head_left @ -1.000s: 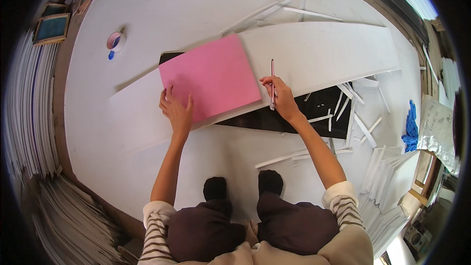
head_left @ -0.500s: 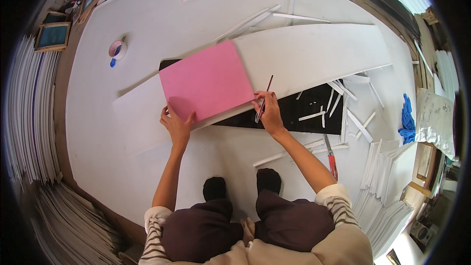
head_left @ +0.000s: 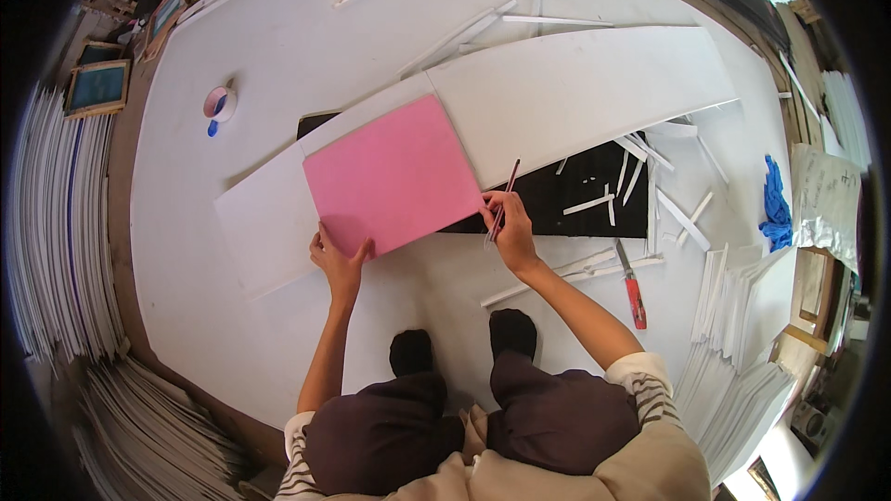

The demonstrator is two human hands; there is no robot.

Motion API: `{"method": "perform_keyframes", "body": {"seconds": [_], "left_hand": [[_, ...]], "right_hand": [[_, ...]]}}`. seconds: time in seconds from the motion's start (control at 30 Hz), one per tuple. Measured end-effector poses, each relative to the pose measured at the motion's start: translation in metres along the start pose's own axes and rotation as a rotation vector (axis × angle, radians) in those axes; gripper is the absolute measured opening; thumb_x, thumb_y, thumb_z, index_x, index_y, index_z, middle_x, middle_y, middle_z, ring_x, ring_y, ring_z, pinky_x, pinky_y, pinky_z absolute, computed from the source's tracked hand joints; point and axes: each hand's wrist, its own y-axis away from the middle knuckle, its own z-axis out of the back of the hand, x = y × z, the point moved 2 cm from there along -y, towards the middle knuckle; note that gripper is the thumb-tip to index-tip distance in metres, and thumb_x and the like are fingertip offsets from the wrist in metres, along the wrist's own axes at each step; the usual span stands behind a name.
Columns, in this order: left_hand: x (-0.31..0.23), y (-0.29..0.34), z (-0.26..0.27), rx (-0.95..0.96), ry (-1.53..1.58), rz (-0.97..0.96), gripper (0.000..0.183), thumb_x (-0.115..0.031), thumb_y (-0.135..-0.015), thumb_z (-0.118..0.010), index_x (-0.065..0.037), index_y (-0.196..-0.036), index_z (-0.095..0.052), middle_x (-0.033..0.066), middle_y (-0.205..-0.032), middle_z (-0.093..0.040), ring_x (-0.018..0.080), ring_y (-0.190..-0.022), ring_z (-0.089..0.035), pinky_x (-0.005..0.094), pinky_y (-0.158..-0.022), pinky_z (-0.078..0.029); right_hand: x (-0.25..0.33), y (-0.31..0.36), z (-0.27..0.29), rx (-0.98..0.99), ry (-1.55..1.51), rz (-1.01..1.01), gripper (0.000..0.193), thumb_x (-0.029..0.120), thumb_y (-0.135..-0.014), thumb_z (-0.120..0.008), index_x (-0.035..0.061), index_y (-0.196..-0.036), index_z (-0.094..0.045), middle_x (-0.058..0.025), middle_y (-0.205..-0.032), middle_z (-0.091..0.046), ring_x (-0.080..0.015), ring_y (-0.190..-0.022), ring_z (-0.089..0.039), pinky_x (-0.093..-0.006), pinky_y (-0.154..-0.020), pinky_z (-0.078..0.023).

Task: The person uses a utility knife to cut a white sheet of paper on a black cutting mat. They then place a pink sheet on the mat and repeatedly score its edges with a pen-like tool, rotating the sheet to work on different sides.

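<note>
A flat pink rectangular board (head_left: 390, 172) lies across a long white board (head_left: 575, 93), covering part of its near edge. With thumb and fingers spread along the pink board's near left corner, my left hand (head_left: 342, 264) grips its edge. My right hand (head_left: 513, 232) is closed round a thin dark pencil or pen (head_left: 506, 195), which points up and away. Its fingertips touch the pink board's near right corner. Beneath the white board, a black sheet (head_left: 585, 209) shows on the near right side.
White offcut strips (head_left: 682, 218) are scattered on the right. A red-handled craft knife (head_left: 635, 301) lies nearer me. A tape roll (head_left: 220, 104) sits at the left, blue gloves (head_left: 775, 204) at the right. Stacked white sheets (head_left: 70, 232) line the left side. My feet rest on the white surface.
The pink board has slid nearer me over the white board, uncovering a strip of white along its far edge. Both hands have stayed at its near corners. The whole view has shifted slightly.
</note>
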Motion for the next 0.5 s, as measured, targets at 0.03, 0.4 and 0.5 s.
{"method": "perform_keyframes", "body": {"seconds": [0.03,0.4,0.5], "left_hand": [[-0.0001,0.0018,0.0,0.001,0.013,0.006,0.102,-0.04,-0.073,-0.08,0.005,-0.144,-0.022,0.027,-0.138,-0.023,0.0419,-0.126,-0.023,0.0499,-0.104,-0.028],[0.0015,-0.002,-0.0055,-0.021,0.019,-0.038,0.102,-0.039,-0.072,-0.081,0.003,-0.144,-0.023,0.0275,-0.138,-0.024,0.0425,-0.126,-0.024,0.0497,-0.105,-0.028],[-0.0007,-0.0013,-0.0031,-0.01,0.005,-0.032,0.102,-0.038,-0.072,-0.081,0.003,-0.144,-0.023,0.0274,-0.138,-0.023,0.0425,-0.127,-0.024,0.0495,-0.105,-0.028]], "right_hand": [[0.0005,0.0018,0.001,0.005,-0.017,-0.013,0.019,0.004,-0.085,-0.065,0.0031,-0.1,-0.053,-0.0093,-0.087,-0.055,-0.0243,-0.076,-0.054,-0.0351,-0.068,-0.046],[-0.0016,-0.0029,0.0046,-0.018,-0.061,-0.053,0.018,0.003,-0.086,-0.064,0.0027,-0.099,-0.052,-0.0099,-0.087,-0.054,-0.0249,-0.075,-0.055,-0.0355,-0.068,-0.046],[-0.0027,-0.0023,0.0037,-0.001,-0.076,-0.08,0.019,0.003,-0.085,-0.065,0.0027,-0.1,-0.053,-0.0098,-0.085,-0.054,-0.0245,-0.075,-0.055,-0.0353,-0.068,-0.046]]}}
